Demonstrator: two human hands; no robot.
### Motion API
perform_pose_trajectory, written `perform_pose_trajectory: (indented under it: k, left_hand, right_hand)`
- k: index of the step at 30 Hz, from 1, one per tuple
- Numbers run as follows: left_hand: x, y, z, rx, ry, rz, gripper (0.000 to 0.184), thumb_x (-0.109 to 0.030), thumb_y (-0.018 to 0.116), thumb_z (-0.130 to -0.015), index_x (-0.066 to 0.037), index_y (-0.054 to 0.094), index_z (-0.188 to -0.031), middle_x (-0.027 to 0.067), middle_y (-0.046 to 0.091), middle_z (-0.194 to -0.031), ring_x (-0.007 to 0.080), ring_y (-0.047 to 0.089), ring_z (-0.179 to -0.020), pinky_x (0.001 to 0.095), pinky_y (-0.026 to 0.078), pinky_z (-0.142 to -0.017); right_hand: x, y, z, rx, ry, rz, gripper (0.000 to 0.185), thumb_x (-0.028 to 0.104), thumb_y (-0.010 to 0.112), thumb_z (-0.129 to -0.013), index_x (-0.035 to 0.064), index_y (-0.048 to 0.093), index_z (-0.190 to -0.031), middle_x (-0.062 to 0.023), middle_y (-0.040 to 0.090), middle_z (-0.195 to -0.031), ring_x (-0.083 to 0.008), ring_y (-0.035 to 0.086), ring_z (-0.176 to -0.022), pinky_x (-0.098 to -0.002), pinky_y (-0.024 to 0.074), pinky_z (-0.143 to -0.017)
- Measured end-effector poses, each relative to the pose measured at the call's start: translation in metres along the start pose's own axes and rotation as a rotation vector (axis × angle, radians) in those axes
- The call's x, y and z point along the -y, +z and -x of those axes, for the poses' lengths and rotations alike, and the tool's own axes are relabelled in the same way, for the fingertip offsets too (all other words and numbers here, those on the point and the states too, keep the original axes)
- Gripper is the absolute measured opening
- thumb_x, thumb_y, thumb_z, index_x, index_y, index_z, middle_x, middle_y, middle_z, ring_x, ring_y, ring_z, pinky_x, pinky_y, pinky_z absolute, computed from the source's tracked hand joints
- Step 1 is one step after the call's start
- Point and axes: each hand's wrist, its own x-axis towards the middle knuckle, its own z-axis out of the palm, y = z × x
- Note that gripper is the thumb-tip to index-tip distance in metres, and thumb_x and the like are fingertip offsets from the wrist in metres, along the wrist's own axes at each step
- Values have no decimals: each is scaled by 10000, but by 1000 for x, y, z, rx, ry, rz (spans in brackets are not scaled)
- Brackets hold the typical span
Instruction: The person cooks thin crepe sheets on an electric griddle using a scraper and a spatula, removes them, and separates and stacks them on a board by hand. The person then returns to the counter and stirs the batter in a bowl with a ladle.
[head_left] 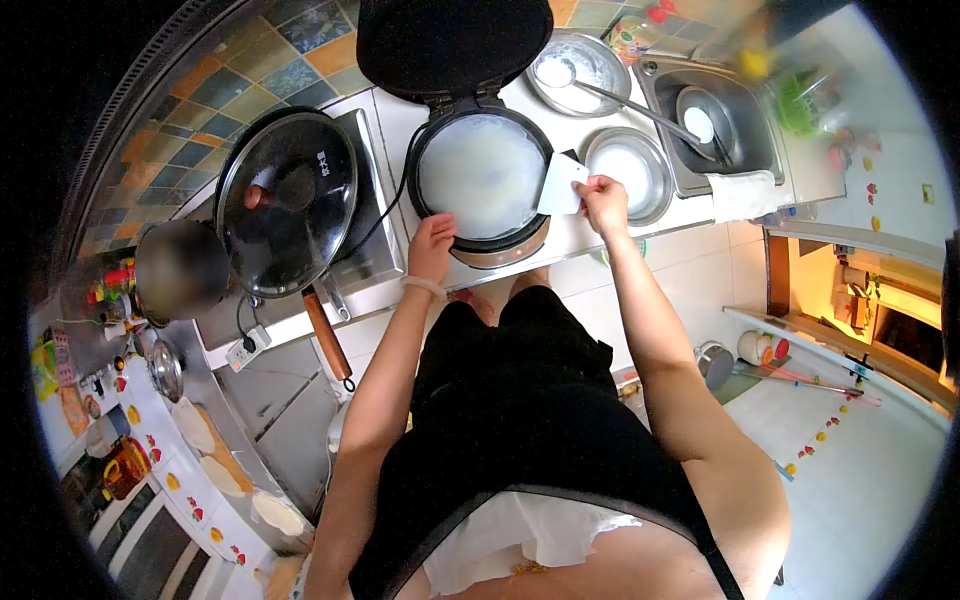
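An electric griddle [480, 175] stands on the counter with its black lid [452, 45] raised. A pale, thin round sheet of batter [478, 190] covers most of its plate. My right hand [604, 203] is closed on a white flat scraper [563, 184], whose edge is at the griddle's right rim. My left hand [433, 243] is at the lower left rim of the griddle, fingers together near the batter's edge; whether they pinch anything is too small to tell.
A lidded wok [290, 190] with a wooden handle sits on the stove at left. Right of the griddle are a metal bowl [660, 190] of white liquid, another bowl [606, 70] with a ladle, and a sink [752, 100]. A power strip [248, 347] lies at the counter's left edge.
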Motion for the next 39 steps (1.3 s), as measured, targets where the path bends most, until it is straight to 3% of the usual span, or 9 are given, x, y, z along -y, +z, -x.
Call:
perform_pose_trajectory:
  k: [5,9,13,16,19,22,25,33,39]
  left_hand:
    - [-10,22,8,-79,53,-31,398,134,424,-790,-28,512,-1141,110,583,-1112,191,577,-1009,286,457,-872]
    - [-12,51,3,-220,37,64,377,118,431,-803,-9,511,-1149,103,592,-1079,172,575,-964,248,459,-838]
    - [-25,109,1,-347,-46,133,338,101,429,-836,1,515,-1147,88,588,-1088,151,570,-956,251,460,-828]
    - [-19,140,-3,-385,-30,152,341,115,433,-831,2,516,-1142,70,579,-1082,145,565,-957,258,457,-867]
    - [-29,178,-3,-436,-35,188,353,130,432,-820,5,516,-1140,70,574,-1070,147,563,-966,268,462,-880]
    - [-30,203,-4,-450,-15,208,344,115,421,-833,2,517,-1144,67,575,-1085,148,564,-983,268,459,-873]
    - [-38,217,1,-475,2,168,339,106,412,-840,0,518,-1143,61,577,-1092,147,567,-984,266,452,-869]
    - [-46,230,3,-497,44,88,329,102,421,-846,4,517,-1146,68,589,-1070,147,565,-998,264,444,-881]
    - [-52,255,-89,-332,-52,257,404,51,470,-852,-8,429,-1250,104,593,-1089,167,587,-969,271,478,-837]
  right_hand:
    - [23,-58,-35,-40,-232,87,216,182,749,-718,16,614,-687,-18,590,-596,-123,560,-567,-274,456,-575]
    - [67,-85,-73,-25,-245,28,189,168,724,-752,20,606,-737,-44,618,-600,-86,571,-526,-274,463,-542]
    - [85,-99,-138,-58,-429,192,191,159,714,-756,27,582,-718,-63,617,-580,-155,623,-512,-294,471,-516]
    - [80,-81,-191,70,-446,138,233,175,706,-763,26,552,-672,-71,608,-562,-166,628,-496,-325,485,-547]
    - [76,-59,-223,84,-592,396,169,167,672,-766,23,589,-734,-138,642,-672,-301,658,-664,-386,510,-606]
    - [80,-50,-222,51,-782,689,116,111,598,-783,4,602,-828,-188,651,-754,-373,643,-733,-431,520,-661]
    - [74,-37,-232,67,-794,706,128,115,557,-801,-7,590,-821,-234,634,-757,-398,622,-732,-484,487,-678]
    - [79,-32,-228,64,-771,673,133,70,505,-802,-26,573,-863,-238,630,-769,-402,622,-738,-491,490,-688]
    - [69,-57,-220,125,-816,610,123,118,548,-808,2,552,-848,-226,615,-780,-405,606,-751,-501,467,-674]
